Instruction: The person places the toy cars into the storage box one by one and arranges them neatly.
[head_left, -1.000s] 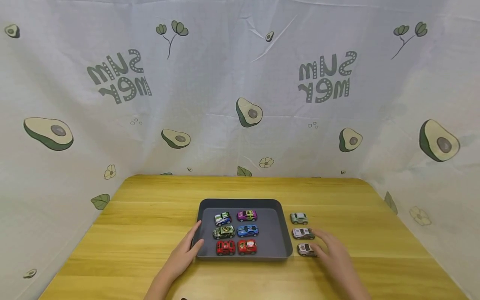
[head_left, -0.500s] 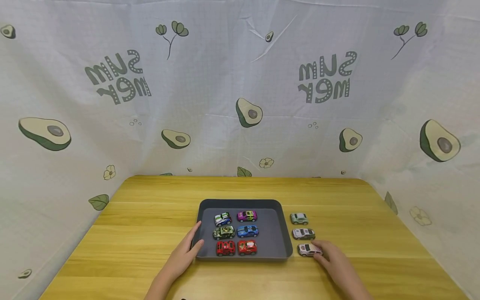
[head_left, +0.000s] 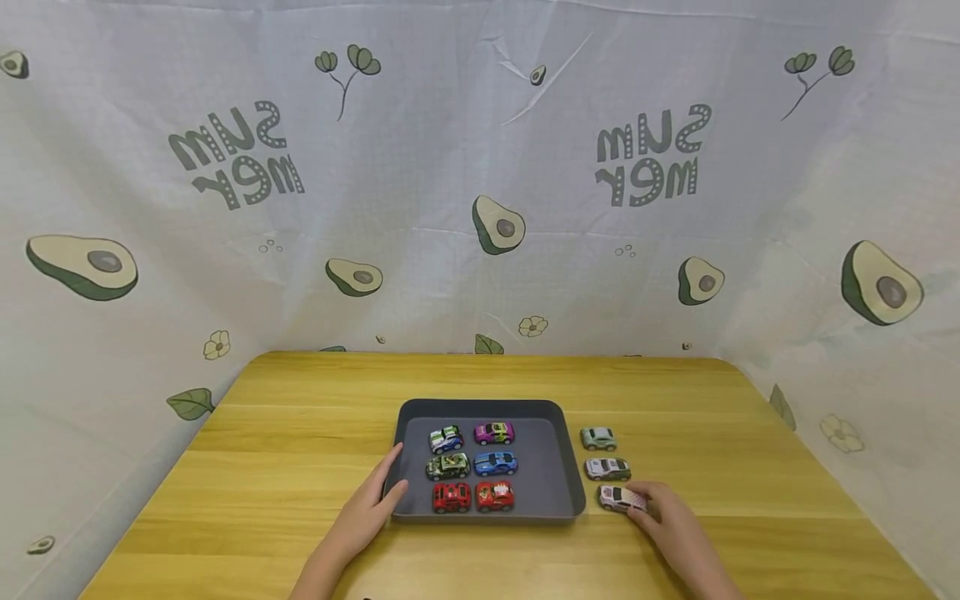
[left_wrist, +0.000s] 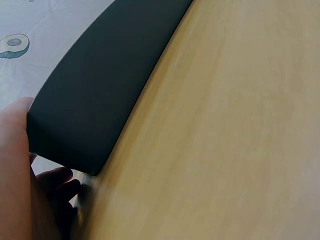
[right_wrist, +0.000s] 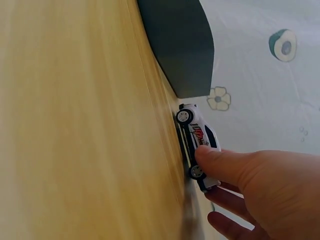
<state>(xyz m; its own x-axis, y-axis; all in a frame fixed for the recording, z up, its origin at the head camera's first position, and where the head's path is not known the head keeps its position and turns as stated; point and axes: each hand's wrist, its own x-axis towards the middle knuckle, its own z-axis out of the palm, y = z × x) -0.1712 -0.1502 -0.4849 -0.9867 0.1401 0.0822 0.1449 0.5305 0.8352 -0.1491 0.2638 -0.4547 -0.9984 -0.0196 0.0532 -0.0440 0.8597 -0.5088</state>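
Observation:
My right hand pinches the rear end of a white and pink toy car, the front one of three beside the tray. In the right wrist view, the thumb lies on this car's side, and its wheels are close to the tabletop. My left hand grips the left side of a dark grey tray, with the thumb over the rim. Inside the tray stand several toy cars in two columns, among them a purple car, a blue car and a red car.
Right of the tray, behind the pinched car, stand a white and dark toy car and a pale green toy car. All rest on a wooden table. A white curtain with avocado prints hangs behind and at both sides.
My right hand has come down from over the middle and front cars to pinch the front car's rear, and that car has shifted very slightly right. The left hand stays on the tray.

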